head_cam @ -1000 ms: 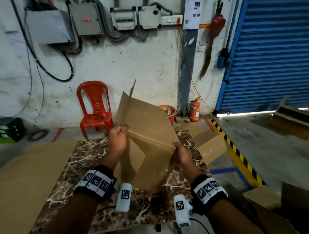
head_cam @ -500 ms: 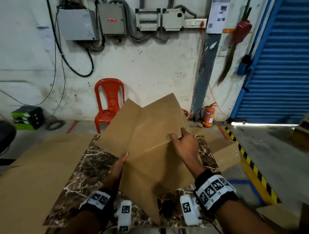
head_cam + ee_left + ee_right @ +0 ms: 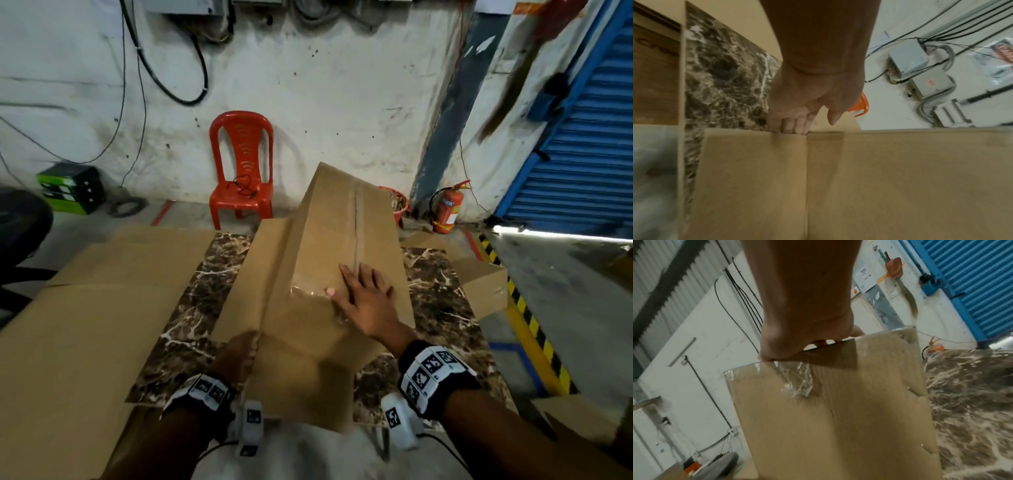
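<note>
A brown cardboard box (image 3: 335, 240) lies lengthwise on the marble table (image 3: 438, 294), with one flap spread out to its left. My right hand (image 3: 366, 298) rests flat on the box top, fingers spread, beside crumpled clear tape (image 3: 308, 291). The right wrist view shows that hand (image 3: 803, 331) on the box's upper edge (image 3: 838, 418), above the tape (image 3: 795, 382). My left hand (image 3: 239, 356) is at the near left corner. In the left wrist view its fingers (image 3: 789, 125) run straight down behind the cardboard panel (image 3: 859, 178), tips hidden, thumb apart.
Flat cardboard sheets (image 3: 85, 325) lie left of the table, and more cardboard (image 3: 486, 281) lies to its right. A red plastic chair (image 3: 241, 168), an orange bucket (image 3: 399, 202) and a fire extinguisher (image 3: 447, 209) stand by the far wall. A blue shutter (image 3: 582, 137) is at the right.
The cardboard, held up folded between both hands, now lies on the table as a box. My right hand went from gripping its edge to lying flat on top. My left hand dropped to the near corner.
</note>
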{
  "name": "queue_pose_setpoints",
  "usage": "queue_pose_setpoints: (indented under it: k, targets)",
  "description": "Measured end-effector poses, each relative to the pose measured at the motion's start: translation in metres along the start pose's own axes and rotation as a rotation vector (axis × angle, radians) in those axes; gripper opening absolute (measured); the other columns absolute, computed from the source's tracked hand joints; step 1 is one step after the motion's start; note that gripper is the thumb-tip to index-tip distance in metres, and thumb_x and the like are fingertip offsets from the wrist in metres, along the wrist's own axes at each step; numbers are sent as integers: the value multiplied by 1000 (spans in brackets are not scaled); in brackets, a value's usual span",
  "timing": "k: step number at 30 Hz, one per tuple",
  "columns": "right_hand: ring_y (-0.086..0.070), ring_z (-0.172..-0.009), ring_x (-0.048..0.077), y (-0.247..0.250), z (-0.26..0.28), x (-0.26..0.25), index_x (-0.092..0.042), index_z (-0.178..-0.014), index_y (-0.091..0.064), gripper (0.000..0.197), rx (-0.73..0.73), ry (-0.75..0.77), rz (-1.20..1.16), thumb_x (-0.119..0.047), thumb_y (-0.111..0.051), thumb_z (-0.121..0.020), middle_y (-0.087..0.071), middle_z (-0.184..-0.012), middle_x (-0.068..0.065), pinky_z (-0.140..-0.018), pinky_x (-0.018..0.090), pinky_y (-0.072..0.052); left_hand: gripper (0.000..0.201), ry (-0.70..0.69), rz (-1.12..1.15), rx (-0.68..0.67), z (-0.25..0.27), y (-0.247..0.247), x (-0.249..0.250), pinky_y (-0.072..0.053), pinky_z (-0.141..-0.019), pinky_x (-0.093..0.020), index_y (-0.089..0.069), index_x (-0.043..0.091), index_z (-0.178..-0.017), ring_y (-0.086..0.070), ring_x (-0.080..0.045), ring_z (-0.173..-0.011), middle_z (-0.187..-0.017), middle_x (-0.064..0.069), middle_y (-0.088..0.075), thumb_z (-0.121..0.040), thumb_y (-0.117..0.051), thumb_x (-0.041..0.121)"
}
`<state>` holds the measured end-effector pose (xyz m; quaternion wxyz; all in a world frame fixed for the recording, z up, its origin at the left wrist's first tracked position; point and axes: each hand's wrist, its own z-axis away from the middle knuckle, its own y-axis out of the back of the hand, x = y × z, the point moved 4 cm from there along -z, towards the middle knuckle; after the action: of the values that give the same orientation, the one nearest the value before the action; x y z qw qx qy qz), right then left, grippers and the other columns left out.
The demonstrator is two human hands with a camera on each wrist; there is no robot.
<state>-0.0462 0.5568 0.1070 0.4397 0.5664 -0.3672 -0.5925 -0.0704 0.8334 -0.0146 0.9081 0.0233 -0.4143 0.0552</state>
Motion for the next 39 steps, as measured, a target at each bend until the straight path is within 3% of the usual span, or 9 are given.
queue_pose_setpoints:
  k: [5, 8, 11, 13, 17, 19, 22, 31, 39]
  targets:
    - [-11, -150, 26, -25, -13, -30, -42, -153, -16, 71, 60, 128, 165, -71, -3, -90, -14, -164, 1, -115, 55, -14, 24, -213, 91, 14, 25, -5, 42, -48, -72, -34, -56, 20, -81, -54, -17, -76, -80, 1, -59, -101, -43, 17]
    - [-18, -148, 25, -38, -18, -52, -42, -150, -28, 72, 94, 170, 199, -61, 1, -87, -24, -162, -2, -112, 51, -17, 31, -346, 77, 178, 12, 11, 54, -51, -78, -40, -64, 9, -72, -61, -39, -84, -71, -8, -69, -96, -46, 8]
    - [-26, -143, 25, -40, -20, -65, -41, -145, -39, 65, 136, 139, 202, -55, -7, -90, -34, -156, -2, -108, 50, -20, 26, -516, -18, 256, 20, 30, 57, -56, -85, -48, -75, 26, -68, -68, -38, -90, -78, -2, -74, -83, -59, 14]
    - [-32, -138, 24, -36, -23, -68, -39, -139, -48, 51, 167, 118, 182, -51, -24, -95, -43, -149, -2, -106, 49, -25, 34, -677, -85, 272, 34, 32, 62, -56, -80, -39, -76, 36, -75, -70, -25, -87, -80, 8, -74, -87, -61, 9]
    - [-41, -123, 32, -29, -34, -80, -26, -129, -55, 39, 181, 31, 177, -44, -45, -96, -50, -132, 9, -100, 50, -33, 15, -871, -340, 322, 44, 26, 59, -55, -79, -19, -72, 17, -96, -65, 5, -80, -93, 5, -72, -82, -75, 12]
    - [-43, -118, 35, -32, -37, -85, -21, -124, -54, 39, 229, -9, 185, -45, -43, -95, -51, -127, 13, -96, 51, -35, 25, -903, -409, 380, 47, 22, 62, -44, -73, 1, -73, 15, -97, -61, 8, -74, -88, 6, -70, -75, -83, 18]
    - [-47, -111, 35, -39, -35, -86, -21, -117, -56, 39, 320, -25, 205, -47, -40, -93, -54, -120, 13, -92, 50, -35, 28, -896, -459, 410, 48, 20, 67, -34, -70, 7, -73, 12, -98, -60, 0, -76, -89, 8, -67, -75, -83, 22]
    - [-48, -111, 33, -42, -39, -81, -23, -115, -59, 47, 365, -48, 200, -53, -34, -89, -56, -120, 12, -93, 48, -36, 27, -1022, -681, 452, 40, 21, 62, -49, -85, -27, -70, 2, -111, -70, -24, -91, -103, -13, -73, -90, -69, 18]
    - [-48, -113, 33, -43, -40, -76, -25, -120, -59, 47, 361, -14, 184, -54, -35, -91, -56, -123, 10, -93, 48, -36, 31, -1229, -1069, 350, 44, 29, 75, -47, -44, -19, -70, 4, -106, -54, -10, -49, -70, -4, -69, -75, -77, 4]
